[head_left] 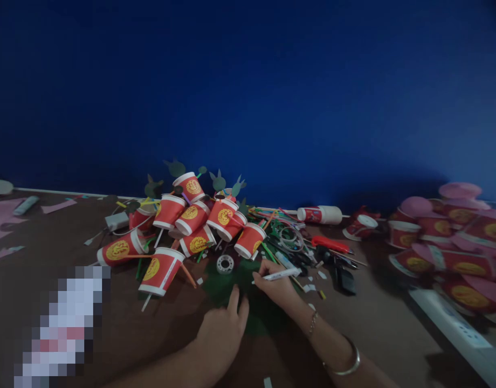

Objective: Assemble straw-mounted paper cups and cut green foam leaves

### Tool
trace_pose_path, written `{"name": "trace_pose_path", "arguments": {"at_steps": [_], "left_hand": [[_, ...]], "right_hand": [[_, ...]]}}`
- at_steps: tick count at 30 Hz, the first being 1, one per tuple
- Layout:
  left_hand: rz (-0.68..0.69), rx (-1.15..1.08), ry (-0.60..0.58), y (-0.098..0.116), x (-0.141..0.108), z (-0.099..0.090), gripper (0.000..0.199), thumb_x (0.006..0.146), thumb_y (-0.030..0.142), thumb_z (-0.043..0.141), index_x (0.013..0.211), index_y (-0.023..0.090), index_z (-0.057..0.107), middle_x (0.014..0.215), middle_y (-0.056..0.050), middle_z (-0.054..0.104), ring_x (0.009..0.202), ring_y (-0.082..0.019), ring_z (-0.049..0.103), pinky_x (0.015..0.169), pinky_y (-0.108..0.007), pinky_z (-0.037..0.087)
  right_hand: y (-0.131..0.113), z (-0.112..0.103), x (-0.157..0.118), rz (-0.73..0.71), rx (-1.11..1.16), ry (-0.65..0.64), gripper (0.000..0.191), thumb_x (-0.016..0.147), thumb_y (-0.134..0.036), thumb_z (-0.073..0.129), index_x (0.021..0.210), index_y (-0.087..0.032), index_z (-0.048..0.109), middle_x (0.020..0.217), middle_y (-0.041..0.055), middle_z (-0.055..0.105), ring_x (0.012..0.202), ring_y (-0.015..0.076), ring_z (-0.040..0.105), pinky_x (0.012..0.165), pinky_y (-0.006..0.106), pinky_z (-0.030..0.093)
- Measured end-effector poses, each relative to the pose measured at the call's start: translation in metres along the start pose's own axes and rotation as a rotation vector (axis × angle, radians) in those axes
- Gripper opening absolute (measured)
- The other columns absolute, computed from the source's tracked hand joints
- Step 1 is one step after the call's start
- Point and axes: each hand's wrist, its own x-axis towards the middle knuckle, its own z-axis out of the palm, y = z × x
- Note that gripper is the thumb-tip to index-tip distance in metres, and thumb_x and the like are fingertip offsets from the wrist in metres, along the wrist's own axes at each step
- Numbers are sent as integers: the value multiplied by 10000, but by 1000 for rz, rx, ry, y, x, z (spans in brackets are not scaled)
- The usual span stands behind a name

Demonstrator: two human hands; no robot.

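My right hand [274, 285] grips a white marker pen [282, 274], its tip end pointing down to the left over a dark green sheet [260, 315]. On the lower left part of that sheet lies my left hand [224, 331], fingers stretched forward and holding nothing. Just beyond the hands is a roll of tape [225, 264]. Red paper cups [161, 271] with yellow prints, straws and green paper shapes form a heap behind it. Any mark under the pen is too dark to make out.
Straws, wire and a red-handled tool [332, 244] lie right of the cups, near a black object [345, 281]. More cups with pink paper [460, 191] and a white power strip [450, 318] stand far right. A blue wall [248, 97] closes off the back.
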Motion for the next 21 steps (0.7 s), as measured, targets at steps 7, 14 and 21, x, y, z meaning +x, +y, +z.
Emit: {"name": "trace_pose_path", "arguments": {"at_steps": [7,14,21], "left_hand": [[-5,2,0,1,-1,-1,479,812,79,427,1276,197,446,1305,-220,454,581,-173,662,477,-300,554],[2,0,7,0,-2,-2,482,810,78,433,1279,191,440,1301,-221,455,580,-171,660,471,-297,552],[-1,28,27,1,-2,-1,489,807,74,438,1281,195,440,1295,-230,459,559,-162,654,459,-282,543]], "right_hand": [[-3,0,-1,-36,-25,-27,216,665,-212,537,517,-206,379,472,-60,400,452,88,353,420,200,266],[-2,1,-3,-57,-32,-26,218,678,-214,544,530,-203,385,482,-57,411,463,89,364,429,199,272],[-6,0,-4,-37,-37,-7,221,670,-208,548,522,-202,384,471,-60,406,453,86,350,417,200,259]]}}
